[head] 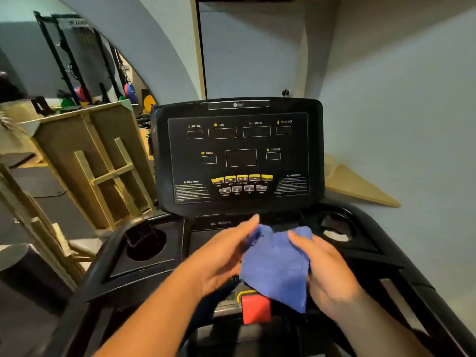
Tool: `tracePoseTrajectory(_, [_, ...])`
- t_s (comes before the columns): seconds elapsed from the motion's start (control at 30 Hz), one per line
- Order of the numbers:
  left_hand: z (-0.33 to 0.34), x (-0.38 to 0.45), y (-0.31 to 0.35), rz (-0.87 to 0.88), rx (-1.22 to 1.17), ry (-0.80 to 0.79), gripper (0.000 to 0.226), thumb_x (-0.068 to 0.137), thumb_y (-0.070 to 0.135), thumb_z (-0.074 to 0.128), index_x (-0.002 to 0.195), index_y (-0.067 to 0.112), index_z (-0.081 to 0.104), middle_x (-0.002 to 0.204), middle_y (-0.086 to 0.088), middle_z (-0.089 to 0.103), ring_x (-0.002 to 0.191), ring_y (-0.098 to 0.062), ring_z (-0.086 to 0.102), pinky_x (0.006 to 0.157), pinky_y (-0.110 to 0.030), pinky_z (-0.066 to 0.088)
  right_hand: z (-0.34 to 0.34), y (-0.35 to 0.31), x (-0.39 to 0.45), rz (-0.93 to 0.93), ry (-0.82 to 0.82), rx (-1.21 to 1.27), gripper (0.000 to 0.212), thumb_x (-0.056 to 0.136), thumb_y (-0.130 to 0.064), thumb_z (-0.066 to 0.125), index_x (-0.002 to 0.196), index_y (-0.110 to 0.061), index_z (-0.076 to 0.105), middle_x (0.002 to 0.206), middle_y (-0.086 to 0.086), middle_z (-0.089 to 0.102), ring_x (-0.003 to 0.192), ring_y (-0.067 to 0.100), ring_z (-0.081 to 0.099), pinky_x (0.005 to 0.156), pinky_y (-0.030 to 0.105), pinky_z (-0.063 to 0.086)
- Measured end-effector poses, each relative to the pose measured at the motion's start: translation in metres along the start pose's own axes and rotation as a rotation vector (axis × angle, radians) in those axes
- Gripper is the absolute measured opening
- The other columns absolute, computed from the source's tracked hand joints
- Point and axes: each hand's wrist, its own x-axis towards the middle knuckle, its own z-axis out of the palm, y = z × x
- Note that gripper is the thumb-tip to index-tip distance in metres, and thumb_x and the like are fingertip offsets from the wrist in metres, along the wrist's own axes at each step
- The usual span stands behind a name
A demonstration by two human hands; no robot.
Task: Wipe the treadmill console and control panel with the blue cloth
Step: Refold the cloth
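Observation:
The black treadmill console (238, 153) stands upright in front of me, with dark display windows and a row of yellow buttons (242, 178) on its control panel. Below it, over the lower tray, I hold a blue cloth (277, 264) between both hands. My left hand (226, 256) has its fingers stretched along the cloth's left edge. My right hand (324, 271) pinches the cloth's upper right part with thumb and fingers. The cloth hangs down and covers part of the red stop button (255, 309).
Cup holders sit at the left (146, 244) and right (337, 226) of the tray. A wooden frame (100, 161) leans to the left of the treadmill, with a weight rack (77, 60) behind it. A pale wall is close on the right.

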Motion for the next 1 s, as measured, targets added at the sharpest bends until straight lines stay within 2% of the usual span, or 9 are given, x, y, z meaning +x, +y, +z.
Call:
tracePoseTrajectory(0.1, [0.009, 0.001, -0.018, 0.102, 0.113, 0.199, 0.013, 0.091, 0.025, 0.071, 0.093, 0.014, 0.079, 0.093, -0.008, 0.073, 0.087, -0.019, 0.064, 0.079, -0.032, 0.049, -0.011, 0.011, 0.000, 0.031, 0.064, -0.134, 0.024, 0.098, -0.010, 0.056, 0.085, -0.002, 0.074, 0.086, 0.017, 0.075, 0.078, 0.022, 0.075, 0.083, 0.046, 0.053])
tracePoseTrajectory(0.2, [0.009, -0.008, -0.011, 0.140, 0.100, 0.289, 0.023, 0.090, 0.026, 0.070, 0.097, 0.004, 0.075, 0.092, -0.012, 0.073, 0.085, -0.022, 0.065, 0.078, -0.035, 0.048, -0.018, 0.007, 0.001, 0.026, 0.047, -0.168, 0.021, 0.097, -0.005, 0.054, 0.101, 0.000, 0.074, 0.098, 0.019, 0.077, 0.094, 0.030, 0.074, 0.082, 0.043, 0.054])
tracePoseTrajectory(0.37, [0.012, -0.031, 0.009, 0.307, 0.166, 0.316, 0.014, 0.095, 0.021, 0.064, 0.084, 0.017, 0.072, 0.083, -0.006, 0.073, 0.076, -0.016, 0.067, 0.072, -0.032, 0.051, -0.023, -0.002, 0.008, -0.063, 0.091, -0.078, 0.021, 0.097, -0.017, 0.058, 0.106, -0.002, 0.071, 0.106, 0.019, 0.074, 0.099, 0.030, 0.072, 0.085, 0.043, 0.053])
tracePoseTrajectory(0.47, [0.013, -0.036, 0.010, 0.331, 0.272, 0.376, 0.014, 0.094, 0.024, 0.066, 0.086, 0.016, 0.074, 0.091, -0.010, 0.076, 0.081, -0.018, 0.068, 0.080, -0.040, 0.052, -0.020, 0.002, 0.010, 0.100, 0.080, 0.037, 0.032, 0.099, -0.022, 0.055, 0.109, 0.004, 0.070, 0.106, 0.026, 0.073, 0.090, 0.030, 0.074, 0.084, 0.042, 0.053])
tracePoseTrajectory(0.53, [0.009, -0.038, 0.006, 0.327, 0.366, 0.413, 0.012, 0.093, 0.027, 0.067, 0.086, 0.020, 0.075, 0.094, -0.006, 0.076, 0.083, -0.014, 0.070, 0.080, -0.036, 0.052, -0.018, 0.006, 0.008, 0.151, 0.094, 0.098, 0.036, 0.105, -0.018, 0.045, 0.116, 0.007, 0.067, 0.104, 0.024, 0.075, 0.090, 0.030, 0.076, 0.082, 0.041, 0.055])
tracePoseTrajectory(0.67, [0.003, -0.041, 0.002, 0.409, 0.478, 0.524, 0.008, 0.088, 0.028, 0.073, 0.081, 0.028, 0.076, 0.106, 0.013, 0.068, 0.097, -0.004, 0.067, 0.081, -0.025, 0.051, -0.020, 0.008, 0.004, 0.007, 0.187, -0.029, 0.023, 0.102, -0.003, 0.047, 0.114, 0.009, 0.063, 0.091, 0.026, 0.075, 0.075, 0.032, 0.076, 0.065, 0.037, 0.060])
tracePoseTrajectory(0.77, [0.004, -0.048, 0.009, 0.516, 0.547, 0.529, 0.007, 0.088, 0.026, 0.074, 0.083, 0.026, 0.078, 0.120, 0.028, 0.064, 0.111, 0.008, 0.060, 0.084, -0.018, 0.048, -0.018, -0.001, -0.002, -0.081, 0.105, -0.046, 0.028, 0.096, 0.003, 0.055, 0.120, -0.009, 0.065, 0.097, 0.017, 0.076, 0.091, 0.028, 0.075, 0.081, 0.039, 0.057])
tracePoseTrajectory(0.83, [0.006, -0.054, 0.017, 0.585, 0.536, 0.506, 0.005, 0.089, 0.022, 0.073, 0.086, 0.023, 0.078, 0.117, 0.026, 0.070, 0.110, 0.006, 0.064, 0.091, -0.025, 0.051, -0.015, -0.010, -0.007, -0.174, 0.006, -0.158, 0.035, 0.091, 0.007, 0.060, 0.119, -0.012, 0.068, 0.102, 0.015, 0.076, 0.097, 0.025, 0.074, 0.087, 0.037, 0.057])
tracePoseTrajectory(1.0, [0.004, -0.054, 0.018, 0.553, 0.551, 0.559, 0.002, 0.088, 0.024, 0.075, 0.087, 0.025, 0.077, 0.090, 0.007, 0.078, 0.088, -0.008, 0.073, 0.081, -0.027, 0.057, -0.016, -0.014, 0.000, -0.342, -0.014, -0.838, 0.024, 0.087, -0.002, 0.073, 0.088, -0.026, 0.074, 0.086, 0.001, 0.074, 0.072, 0.004, 0.067, 0.069, 0.015, 0.051])
